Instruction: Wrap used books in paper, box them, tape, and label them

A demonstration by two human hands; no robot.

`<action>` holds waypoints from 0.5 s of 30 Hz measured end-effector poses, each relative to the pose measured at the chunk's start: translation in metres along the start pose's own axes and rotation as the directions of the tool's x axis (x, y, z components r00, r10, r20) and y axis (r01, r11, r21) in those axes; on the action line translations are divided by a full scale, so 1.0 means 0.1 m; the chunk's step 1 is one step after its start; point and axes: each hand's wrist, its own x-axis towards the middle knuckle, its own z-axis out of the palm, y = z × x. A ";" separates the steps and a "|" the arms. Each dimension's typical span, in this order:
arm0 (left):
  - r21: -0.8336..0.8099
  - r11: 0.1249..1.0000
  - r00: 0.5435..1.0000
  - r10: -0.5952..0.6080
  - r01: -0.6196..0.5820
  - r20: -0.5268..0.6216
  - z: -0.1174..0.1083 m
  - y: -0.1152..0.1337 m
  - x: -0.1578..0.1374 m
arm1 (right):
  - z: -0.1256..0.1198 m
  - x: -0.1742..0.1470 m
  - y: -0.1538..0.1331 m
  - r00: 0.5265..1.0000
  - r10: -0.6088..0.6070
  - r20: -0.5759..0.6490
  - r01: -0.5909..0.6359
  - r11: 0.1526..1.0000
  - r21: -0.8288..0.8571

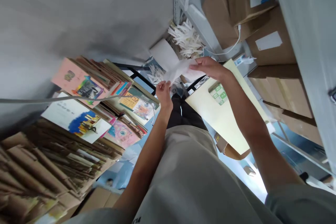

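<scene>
A thin white, see-through sheet is stretched between my hands; whether it is paper or plastic film I cannot tell. Its lower left end is pinched in the fingers of my left hand. Higher up, my right hand grips the other end between thumb and fingers. Beyond the sheet lies a larger white sheet or roll, partly covered by it. A heap of white paper strips sits just past my right hand.
Stacked books stand to the left, above many flattened cardboard pieces. A pale yellow board with a green and white label lies under my right forearm. Cardboard boxes fill a shelf on the right. A white cable hangs there.
</scene>
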 end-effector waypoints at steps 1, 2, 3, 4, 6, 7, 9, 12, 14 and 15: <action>-0.007 1.000 1.000 -0.017 0.017 -0.005 -0.04 0.03 -0.03 | -0.02 -0.11 -0.04 1.000 -0.014 0.015 0.014 1.000 0.013; -0.010 0.999 0.999 -0.036 0.036 -0.008 -0.08 0.05 -0.05 | -0.05 -0.21 -0.06 1.000 -0.024 0.013 0.024 1.000 0.017; -0.015 0.998 0.998 -0.057 0.057 -0.009 -0.11 0.06 -0.06 | -0.08 -0.30 -0.08 1.000 -0.029 -0.011 0.030 0.999 0.020; -0.026 0.997 0.997 -0.078 0.078 -0.006 -0.14 0.07 -0.07 | -0.12 -0.40 -0.09 0.998 -0.030 -0.051 0.031 0.999 0.013; -0.056 0.991 0.992 -0.125 0.126 0.015 -0.18 0.08 -0.08 | -0.21 -0.61 -0.08 0.996 -0.028 -0.080 0.026 0.999 -0.030; -0.064 0.986 0.988 -0.150 0.152 0.032 -0.18 0.08 -0.10 | -0.26 -0.73 -0.06 0.999 -0.016 -0.052 0.013 0.997 -0.071; -0.055 0.980 0.980 -0.188 0.192 0.069 -0.18 0.08 -0.17 | -0.34 -0.97 -0.01 0.997 0.051 0.055 -0.040 0.981 -0.191; 0.002 0.979 0.969 -0.201 0.203 0.146 -0.14 0.08 -0.36 | -0.41 -1.34 0.08 0.989 0.113 0.093 -0.076 0.941 -0.330; 0.041 0.983 0.963 -0.186 0.181 0.195 -0.11 0.07 -0.52 | -0.44 -1.54 0.15 1.000 0.030 0.006 -0.026 0.950 -0.312; 0.057 0.984 0.962 -0.177 0.168 0.208 -0.09 0.06 -0.60 | -0.45 -1.63 0.20 0.999 -0.015 -0.029 0.006 0.956 -0.294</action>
